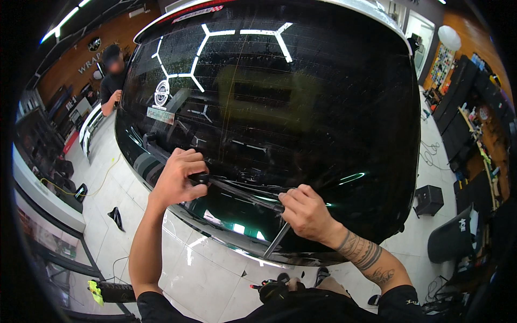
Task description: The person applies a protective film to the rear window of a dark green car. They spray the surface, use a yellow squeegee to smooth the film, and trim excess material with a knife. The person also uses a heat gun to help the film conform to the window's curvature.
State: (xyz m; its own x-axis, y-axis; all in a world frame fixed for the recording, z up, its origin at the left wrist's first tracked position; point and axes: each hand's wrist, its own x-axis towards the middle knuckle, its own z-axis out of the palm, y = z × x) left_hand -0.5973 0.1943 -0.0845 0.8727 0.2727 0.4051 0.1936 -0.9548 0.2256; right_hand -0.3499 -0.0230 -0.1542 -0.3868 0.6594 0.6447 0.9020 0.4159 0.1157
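The rear of a dark car fills the middle, its wet rear window (323, 113) beaded with drops. My left hand (180, 177) is closed, fingers and thumb around a small black part (201, 178) low on the glass. From there a thin dark strip (239, 192) runs along the window's lower edge to my right hand (307, 212), whose fingers pinch its end. Below that hand a narrow grey strip (277, 240) slants down toward the bumper; its upper end is hidden by my fingers. A dark wiper arm (155, 148) lies to the left of my left hand.
Beyond the car's left side stands another person (112, 78), close to a pale curved car panel (89, 129). A black piece (116, 219) lies on the tiled floor. At right are a black box (428, 201), a bin (452, 239) and a cluttered workbench (481, 148).
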